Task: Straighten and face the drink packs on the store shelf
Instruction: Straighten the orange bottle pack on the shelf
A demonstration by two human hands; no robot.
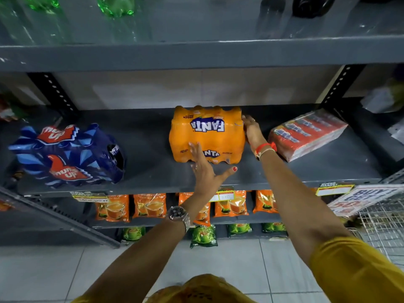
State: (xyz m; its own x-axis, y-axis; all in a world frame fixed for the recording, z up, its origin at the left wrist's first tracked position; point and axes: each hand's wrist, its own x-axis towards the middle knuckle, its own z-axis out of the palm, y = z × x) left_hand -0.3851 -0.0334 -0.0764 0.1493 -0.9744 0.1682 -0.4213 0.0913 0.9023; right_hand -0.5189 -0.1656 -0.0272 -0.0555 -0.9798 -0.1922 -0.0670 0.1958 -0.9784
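An orange Fanta pack (207,134) stands in the middle of the grey shelf (153,171), its top logo upside down to me. My left hand (203,167) lies flat against its front face, fingers spread, thumb out to the right. My right hand (252,130) presses flat on the pack's right side. A blue Thums Up pack (67,154) sits at the left, turned at an angle. A red pack (306,134) lies at the right, skewed.
Green and dark bottles (115,7) stand on the shelf above. Orange tea pouches (148,204) and green pouches (203,236) fill the lower shelves. A wire basket (382,221) and a sale sign (360,199) are at the right. Black uprights flank the bay.
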